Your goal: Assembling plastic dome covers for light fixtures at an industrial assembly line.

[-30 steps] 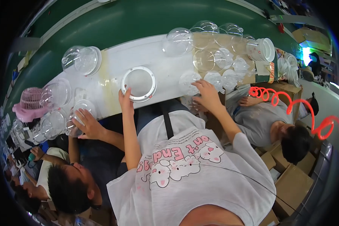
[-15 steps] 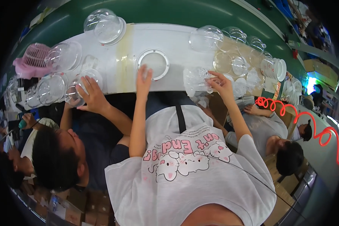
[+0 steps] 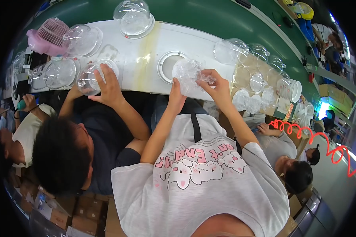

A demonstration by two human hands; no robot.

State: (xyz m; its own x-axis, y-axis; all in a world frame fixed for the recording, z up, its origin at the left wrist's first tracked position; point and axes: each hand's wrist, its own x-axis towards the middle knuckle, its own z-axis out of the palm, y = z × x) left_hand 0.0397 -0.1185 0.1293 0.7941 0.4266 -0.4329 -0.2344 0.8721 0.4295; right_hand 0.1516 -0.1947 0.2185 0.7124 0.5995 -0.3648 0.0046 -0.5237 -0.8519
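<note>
Only readable-ish text here is chunky pink lettering [image 3: 192, 157] on the wearer's pale grey T-shirt [image 3: 213, 201], upside down, with tiny dark print beside it. Red marks on the white tub [image 3: 284, 87] are too small to read.

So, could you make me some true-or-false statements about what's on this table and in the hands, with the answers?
1. The white ring lies on the white tabletop. True.
2. The left grip is empty. False: it holds a clear plastic piece with a round rim.
3. The right grip is on that same piece. True.
4. The cage-like plastic object at the picture's left is green. False: it is pink.
5. The coiled hose at the picture's right is red. True.
6. The clear domes all stand right of the white ring. False: some stand left of it.
</note>
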